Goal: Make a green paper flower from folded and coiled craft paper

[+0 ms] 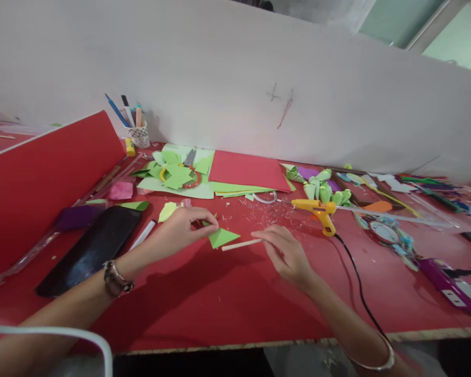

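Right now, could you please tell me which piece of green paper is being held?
The small, pointed, bright green paper piece pinched in the left hand, beside the slim pale stick; the loose green paper cuttings farther back are untouched.

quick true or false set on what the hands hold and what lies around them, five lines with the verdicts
1. The left hand holds a green paper piece. True.
2. The right hand grips the glue gun. False: it holds a pale stick; the yellow glue gun lies beyond that hand.
3. A black cord runs from the glue gun's handle. True.
4. The pen cup is tipped over. False: the pen cup stands upright.
5. A red sheet lies over green sheets. True.
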Motion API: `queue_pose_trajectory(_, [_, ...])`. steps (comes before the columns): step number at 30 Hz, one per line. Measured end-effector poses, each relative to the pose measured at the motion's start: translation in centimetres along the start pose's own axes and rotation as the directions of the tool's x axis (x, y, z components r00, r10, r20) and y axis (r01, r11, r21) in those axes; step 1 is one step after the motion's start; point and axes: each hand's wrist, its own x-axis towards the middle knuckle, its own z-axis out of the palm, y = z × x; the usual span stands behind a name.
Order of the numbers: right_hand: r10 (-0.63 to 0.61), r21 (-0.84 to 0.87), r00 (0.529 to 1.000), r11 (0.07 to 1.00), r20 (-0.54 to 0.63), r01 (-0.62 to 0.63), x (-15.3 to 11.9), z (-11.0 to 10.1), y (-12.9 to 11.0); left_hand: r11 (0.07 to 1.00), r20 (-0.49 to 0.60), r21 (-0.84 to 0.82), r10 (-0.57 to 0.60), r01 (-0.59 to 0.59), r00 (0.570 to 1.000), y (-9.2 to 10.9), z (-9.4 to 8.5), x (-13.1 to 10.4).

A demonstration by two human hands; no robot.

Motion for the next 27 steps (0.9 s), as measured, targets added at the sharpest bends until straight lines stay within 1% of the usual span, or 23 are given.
queue_pose_trajectory(1, [-0.017, -0.005, 1.0, 1.0, 0.008, 0.017, 0.1, -0.1, -0.1, 0.999, 0.041, 0.023, 0.031, -0.032, 0.999, 0.0, 0.2, 0.0])
queue_pose_trajectory(2, [-0.037, -0.025, 0.999, 0.999, 0.032, 0.038, 0.1, 0.0, -0.1, 0.996, 0.109, 0.047, 0.068, -0.074, 0.992, -0.1, 0.7, -0.1])
queue_pose_trajectory(4, [-0.063, -0.094, 0.992, 0.993, 0.112, 0.073, 0.0, 0.2, 0.1, 0.987, 0.237, 0.06, 0.131, -0.149, 0.963, -0.6, 2.0, -0.1])
queue_pose_trajectory(5, [-0.061, -0.138, 0.985, 0.987, 0.163, 0.084, -0.1, 0.4, 0.2, 0.984, 0.277, 0.065, 0.143, -0.167, 0.95, -1.0, 2.7, -0.1])
queue_pose_trajectory(8, [-0.042, -0.241, 0.954, 0.963, 0.298, 0.118, -0.7, 1.2, 0.9, 0.963, 0.29, 0.145, 0.179, -0.228, 0.94, -2.0, 4.2, -0.2])
queue_pose_trajectory(10, [-0.045, -0.268, 0.935, 0.952, 0.351, 0.147, -1.1, 1.7, 1.1, 0.941, 0.243, 0.223, 0.198, -0.254, 0.95, -2.4, 4.6, -0.2])
queue_pose_trajectory(12, [-0.041, -0.283, 0.932, 0.947, 0.361, 0.152, -1.5, 2.1, 1.0, 0.922, 0.18, 0.286, 0.216, -0.261, 0.96, -2.6, 4.7, -0.2])
queue_pose_trajectory(14, [-0.018, -0.316, 0.935, 0.939, 0.354, 0.138, -1.8, 2.4, 0.7, 0.901, 0.167, 0.324, 0.244, -0.287, 0.955, -2.7, 4.7, -0.2])
queue_pose_trajectory(17, [-0.013, -0.39, 0.936, 0.907, 0.352, 0.16, -2.1, 2.7, 0.0, 0.869, 0.229, 0.341, 0.292, -0.358, 0.929, -2.7, 4.9, -0.4])
queue_pose_trajectory(20, [-0.014, -0.434, 0.937, 0.884, 0.35, 0.176, -2.4, 3.0, -0.5, 0.856, 0.256, 0.353, 0.3, -0.378, 0.919, -2.3, 4.9, -0.8])
queue_pose_trajectory(24, [0.03, -0.429, 0.946, 0.896, 0.322, 0.118, -2.4, 3.2, -0.8, 0.791, 0.32, 0.428, 0.319, -0.436, 0.892, -1.6, 4.9, -1.4])
queue_pose_trajectory(27, [0.022, -0.409, 0.95, 0.905, 0.312, 0.114, -2.1, 3.3, -1.3, 0.741, 0.322, 0.506, 0.312, -0.442, 0.894, -1.3, 5.2, -1.7])
